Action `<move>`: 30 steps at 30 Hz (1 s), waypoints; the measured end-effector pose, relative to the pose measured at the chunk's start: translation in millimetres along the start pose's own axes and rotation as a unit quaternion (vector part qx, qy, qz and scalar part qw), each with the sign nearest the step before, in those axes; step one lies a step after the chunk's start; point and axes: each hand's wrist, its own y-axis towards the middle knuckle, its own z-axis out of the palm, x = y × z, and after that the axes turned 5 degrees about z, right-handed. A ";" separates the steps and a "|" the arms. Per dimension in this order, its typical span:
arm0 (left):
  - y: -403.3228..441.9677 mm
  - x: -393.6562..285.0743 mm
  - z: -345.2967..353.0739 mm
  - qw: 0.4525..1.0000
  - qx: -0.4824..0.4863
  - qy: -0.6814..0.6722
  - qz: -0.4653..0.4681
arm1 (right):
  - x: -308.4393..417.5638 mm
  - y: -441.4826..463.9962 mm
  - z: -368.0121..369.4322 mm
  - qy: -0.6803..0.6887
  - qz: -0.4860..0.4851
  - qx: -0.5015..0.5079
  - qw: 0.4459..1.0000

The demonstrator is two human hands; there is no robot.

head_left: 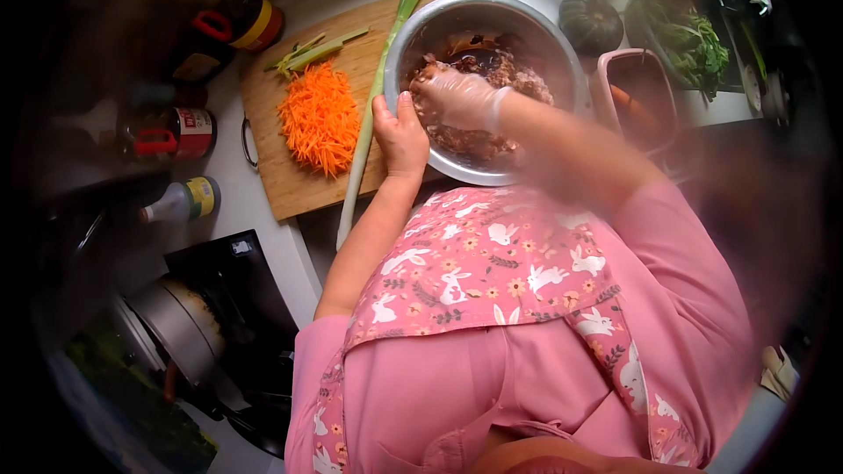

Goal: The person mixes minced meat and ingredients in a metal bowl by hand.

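Observation:
A metal bowl (569, 61) holds minced meat (479, 140) with dark sauce on it. My left hand (401, 136) grips the bowl's left rim, thumb and fingers at the edge. Inside the bowl, my right hand (457, 98) wears a clear plastic glove and is pressed into the meat; its fingers are curled and partly hidden there. Left of the bowl, a long green onion (373, 110) lies across the wooden cutting board (285, 193). Shredded carrot (318, 118) is heaped on the board, with pieces of green stalk (325, 50) above it.
Sauce bottles (189, 132) and a smaller bottle (184, 200) stand at the left. A pot (180, 320) is at the lower left. Right of the bowl are a pink container (672, 114), a dark green pumpkin (590, 20) and leafy greens (698, 48).

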 end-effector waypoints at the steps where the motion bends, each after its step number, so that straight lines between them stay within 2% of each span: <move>1: -0.4 0.8 0.7 1.000 0.001 0.001 0.000 | -5.7 6.8 15.9 -0.004 -0.008 -0.015 1.000; 3: -0.3 2.2 4.2 0.999 -0.018 -0.052 0.001 | -5.4 2.0 12.1 -0.018 0.017 -0.005 1.000; 7: -1.7 1.0 2.6 0.999 -0.012 -0.030 -0.014 | -23.5 0.5 4.8 -0.121 0.057 0.045 0.990; 10: -4.1 2.8 1.8 0.999 -0.019 -0.049 -0.008 | -18.1 -21.8 -12.5 -0.122 0.033 0.071 0.989; 12: -3.2 8.4 1.6 0.997 -0.013 -0.068 -0.018 | -16.0 -36.5 0.5 -0.157 -0.074 0.033 0.984; 17: -3.1 8.9 1.0 0.996 -0.013 -0.081 -0.017 | -19.6 -13.4 17.2 -0.081 -0.017 0.070 0.994; 20: -5.6 5.1 -1.3 0.994 -0.004 -0.101 -0.032 | -18.6 -11.0 -8.8 -0.068 0.083 0.040 0.993; 21: -4.5 3.2 -1.3 0.992 -0.005 -0.119 -0.044 | -32.2 -5.5 -6.8 -0.089 0.031 -0.003 0.996; 23: -6.4 5.0 -1.9 0.994 -0.004 -0.101 -0.037 | -34.0 2.5 -9.4 -0.089 0.043 -0.089 0.991; 24: -7.4 5.8 -2.4 0.996 -0.001 -0.083 -0.026 | -32.5 8.6 -10.8 -0.049 0.039 -0.079 0.995; 25: -7.2 5.9 -2.9 0.996 0.001 -0.082 -0.026 | -29.6 21.8 -2.7 -0.085 0.027 -0.048 0.995; 27: -6.3 6.4 -4.5 0.999 0.010 -0.039 -0.026 | -20.6 23.9 11.2 0.034 0.006 0.003 0.999; 28: -5.4 7.7 -4.2 0.999 0.010 -0.039 -0.026 | -19.3 23.2 19.0 -0.024 -0.014 -0.017 0.999; 30: -6.0 11.9 -0.5 0.998 -0.010 -0.042 -0.043 | -11.6 11.6 -0.3 -0.083 0.024 0.065 0.994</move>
